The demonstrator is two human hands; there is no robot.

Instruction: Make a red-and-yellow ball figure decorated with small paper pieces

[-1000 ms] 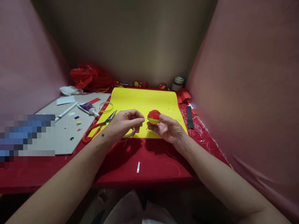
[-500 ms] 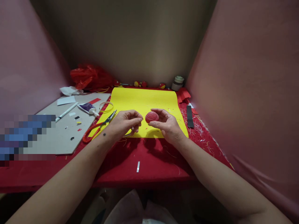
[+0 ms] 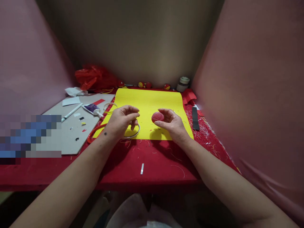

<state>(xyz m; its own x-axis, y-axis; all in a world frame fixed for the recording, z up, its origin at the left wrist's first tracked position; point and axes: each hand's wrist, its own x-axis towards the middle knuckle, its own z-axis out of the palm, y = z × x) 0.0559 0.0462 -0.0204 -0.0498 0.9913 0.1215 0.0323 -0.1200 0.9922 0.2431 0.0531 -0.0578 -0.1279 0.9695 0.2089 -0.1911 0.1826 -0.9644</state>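
Right hand (image 3: 173,126) is up over the yellow corrugated sheet (image 3: 147,99), thumb and fingertips pinching a red ribbed ball (image 3: 157,117) just clear of the sheet, near its middle. Left hand (image 3: 120,122) sits just left of it, fingers curled with the tips drawn together. A pale strip loop (image 3: 136,133) lies right under it; whether it's gripped, I can't tell. Orange-handled scissors (image 3: 93,136) poke out from behind that wrist. Further left, a glue tube (image 3: 92,109) rests on the grey cardboard (image 3: 68,136). Far right corner, a small lidded jar (image 3: 183,84), contents hidden. Far left, a crumpled red plastic bag (image 3: 93,77), nothing showing inside.
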